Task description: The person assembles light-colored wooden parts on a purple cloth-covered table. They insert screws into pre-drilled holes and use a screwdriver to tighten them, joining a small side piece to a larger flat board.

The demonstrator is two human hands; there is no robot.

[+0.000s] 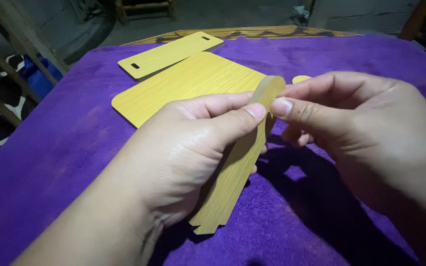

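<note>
My left hand (183, 152) grips a narrow yellow wood-grain panel (232, 182) held on edge above the purple cloth (50, 162); its lower end has a notched tab. My right hand (366, 128) pinches the panel's rounded top end (271, 87) between thumb and forefinger. Both hands hold the same piece near the middle of the view.
A large yellow rounded board (183, 83) lies flat on the cloth behind my hands. A longer slotted yellow board (166, 53) lies further back. A small yellow piece (301, 79) peeks out behind my right fingers. Wooden railing stands at the left edge.
</note>
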